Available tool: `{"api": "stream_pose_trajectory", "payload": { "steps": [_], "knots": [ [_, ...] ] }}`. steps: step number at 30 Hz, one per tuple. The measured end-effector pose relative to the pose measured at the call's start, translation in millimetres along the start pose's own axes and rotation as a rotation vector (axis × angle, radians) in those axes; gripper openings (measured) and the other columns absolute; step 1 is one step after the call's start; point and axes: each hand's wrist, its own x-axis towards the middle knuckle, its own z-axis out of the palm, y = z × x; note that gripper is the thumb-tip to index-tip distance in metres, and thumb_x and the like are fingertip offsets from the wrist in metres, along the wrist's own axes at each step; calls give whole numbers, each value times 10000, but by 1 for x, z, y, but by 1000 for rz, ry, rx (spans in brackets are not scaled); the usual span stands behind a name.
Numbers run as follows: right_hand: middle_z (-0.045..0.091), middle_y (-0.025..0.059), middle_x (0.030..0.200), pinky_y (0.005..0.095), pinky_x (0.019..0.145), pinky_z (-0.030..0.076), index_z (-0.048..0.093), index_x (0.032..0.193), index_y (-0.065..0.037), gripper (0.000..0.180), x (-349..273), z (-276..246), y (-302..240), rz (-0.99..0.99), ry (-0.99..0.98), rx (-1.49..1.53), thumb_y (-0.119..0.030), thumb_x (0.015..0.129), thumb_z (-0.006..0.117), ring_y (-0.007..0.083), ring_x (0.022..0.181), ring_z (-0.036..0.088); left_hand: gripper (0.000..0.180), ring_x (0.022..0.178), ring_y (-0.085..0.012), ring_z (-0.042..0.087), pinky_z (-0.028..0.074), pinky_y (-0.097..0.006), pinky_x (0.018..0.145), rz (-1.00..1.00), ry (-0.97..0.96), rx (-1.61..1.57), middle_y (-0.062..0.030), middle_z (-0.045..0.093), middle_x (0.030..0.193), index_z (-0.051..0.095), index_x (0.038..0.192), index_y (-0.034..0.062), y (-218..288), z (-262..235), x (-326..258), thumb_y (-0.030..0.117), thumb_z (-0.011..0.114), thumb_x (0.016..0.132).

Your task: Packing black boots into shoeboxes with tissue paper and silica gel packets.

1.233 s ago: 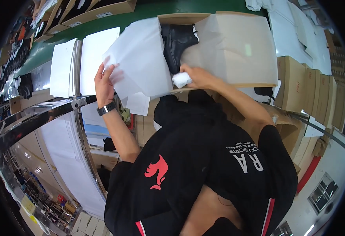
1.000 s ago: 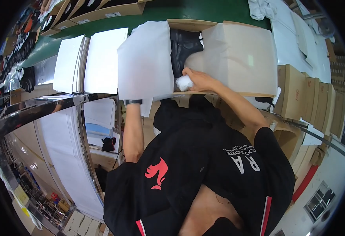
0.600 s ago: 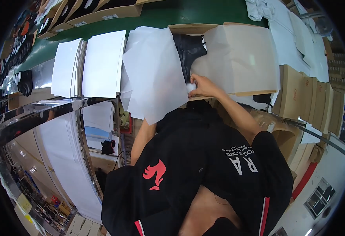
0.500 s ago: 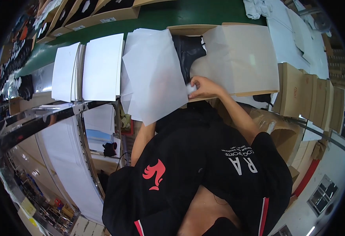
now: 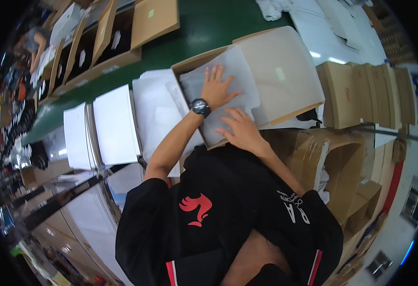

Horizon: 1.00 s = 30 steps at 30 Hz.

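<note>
In front of me lies a brown cardboard box (image 5: 203, 56) lined with thin white paper (image 5: 241, 66). My left hand (image 5: 217, 88), above a dark wristwatch (image 5: 200, 107), rests on the paper inside the box with its fingers spread. Nearer to me, my right hand (image 5: 243, 129) also touches the paper, its fingers apart. Neither hand holds anything. Whatever lies beneath the sheet is hidden. On the box's right side, another translucent sheet (image 5: 285, 78) spreads over the cardboard.
Left of the box are loose white sheets (image 5: 156, 114) and stacks of white boards (image 5: 116, 125). Open boxes with dark contents (image 5: 116, 45) stand at the far left. Several closed brown boxes (image 5: 345, 95) line the right, above a large taped carton (image 5: 306, 150). Another person (image 5: 38, 45) is at the far left.
The black shoe visible in the box is now covered by the white paper. My left hand has come out from under the sheet onto it; my right hand has released the white wad.
</note>
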Motion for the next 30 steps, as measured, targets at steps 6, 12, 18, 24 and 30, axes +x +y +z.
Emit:
{"api": "stream_pose_trajectory", "payload": {
  "steps": [6, 12, 18, 24, 30],
  "knots": [
    [583, 273, 1275, 516, 1003, 458, 592, 1249, 41, 662, -9, 58, 75, 559, -353, -20, -549, 953, 534, 421, 1208, 562, 760, 1471, -474, 216, 112, -783, 1086, -57, -524, 244, -275, 320, 1546, 544, 1409, 206, -14, 30, 46, 688, 618, 826],
    [688, 150, 1165, 377, 829, 540, 631, 1216, 2, 435, -39, -25, 63, 349, 84, 575, -311, 923, 703, 253, 991, 683, 604, 1482, -455, 186, 76, -771, 1102, -117, -348, 462, -258, 317, 1553, 610, 1345, 198, -15, 22, 19, 495, 703, 827],
    [601, 132, 1102, 309, 788, 507, 434, 1376, -45, 764, -191, -75, 196, 1160, 1015, 153, -209, 772, 873, 193, 905, 597, 368, 1247, -384, 535, 374, -561, 1071, -367, 467, 159, -168, 588, 1308, 667, 1186, 111, -59, -94, -85, 162, 720, 826],
    [634, 16, 1233, 326, 878, 495, 493, 1400, -1, 764, -176, -58, 284, 1296, 940, 828, -164, 757, 871, 203, 1053, 607, 799, 1241, -446, 519, 430, -539, 1047, -1547, 142, 432, -262, 509, 1369, 498, 1424, 88, -201, -198, -286, 527, 754, 808],
    [617, 104, 1332, 320, 1002, 472, 597, 1298, 59, 596, -158, -38, 311, 1340, 871, 526, -172, 803, 834, 201, 1109, 616, 1132, 1320, -429, 479, 413, -468, 1103, -1397, 87, 146, -301, 473, 1422, 414, 1474, -9, -214, -219, -350, 571, 889, 625]
  ]
}}
